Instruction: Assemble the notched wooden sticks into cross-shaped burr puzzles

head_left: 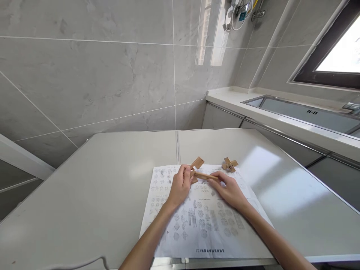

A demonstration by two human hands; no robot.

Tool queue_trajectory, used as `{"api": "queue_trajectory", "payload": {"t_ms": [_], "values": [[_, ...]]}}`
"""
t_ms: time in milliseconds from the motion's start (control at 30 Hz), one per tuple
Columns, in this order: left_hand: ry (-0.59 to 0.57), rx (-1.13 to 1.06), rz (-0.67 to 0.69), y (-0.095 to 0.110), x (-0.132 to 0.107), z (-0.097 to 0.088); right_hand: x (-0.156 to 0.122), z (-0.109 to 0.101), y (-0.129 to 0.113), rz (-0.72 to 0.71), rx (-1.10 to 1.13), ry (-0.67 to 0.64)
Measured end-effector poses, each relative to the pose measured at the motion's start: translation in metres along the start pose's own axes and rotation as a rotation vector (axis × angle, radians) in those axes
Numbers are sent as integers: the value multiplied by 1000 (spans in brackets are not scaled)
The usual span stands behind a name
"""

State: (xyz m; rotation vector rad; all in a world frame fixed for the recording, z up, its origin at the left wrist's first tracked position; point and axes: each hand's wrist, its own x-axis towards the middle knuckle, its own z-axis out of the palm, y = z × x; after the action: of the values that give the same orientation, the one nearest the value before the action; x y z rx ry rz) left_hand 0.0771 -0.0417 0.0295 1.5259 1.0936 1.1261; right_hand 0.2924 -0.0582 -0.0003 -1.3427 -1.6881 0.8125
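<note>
My left hand [180, 184] is closed around some light wooden puzzle pieces [198, 162], one of which sticks up and to the right past the fingers. Between thumb and fingers, my right hand [227, 187] pinches the end of a wooden stick [204, 176] whose other end meets the pieces at my left hand. How the pieces join is partly hidden by the left fingers. Both hands are above a large printed instruction sheet [204, 245], upside down to me, with rows of small drawings. Beyond my right hand stands a small interlocked wooden assembly [230, 165] with a dark mark.
The sheet lies on a pale folding table [112, 202] with a seam down its middle. Grey tiled wall [112, 75] rises behind it. On the right are a counter with a sink [303, 112] and a window [343, 52]; pipes [242, 13] hang above.
</note>
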Motion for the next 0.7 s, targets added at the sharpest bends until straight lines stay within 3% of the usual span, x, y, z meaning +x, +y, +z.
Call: {"api": "queue_trajectory", "payload": {"t_ms": [267, 533, 700], "values": [[-183, -228, -112, 4, -9, 13, 5, 0, 11, 150, 402, 77], [-284, -262, -162, -7, -12, 22, 2, -3, -4, 152, 413, 86], [-312, -236, -165, -7, -13, 23, 2, -3, 0, 132, 406, 88]]}}
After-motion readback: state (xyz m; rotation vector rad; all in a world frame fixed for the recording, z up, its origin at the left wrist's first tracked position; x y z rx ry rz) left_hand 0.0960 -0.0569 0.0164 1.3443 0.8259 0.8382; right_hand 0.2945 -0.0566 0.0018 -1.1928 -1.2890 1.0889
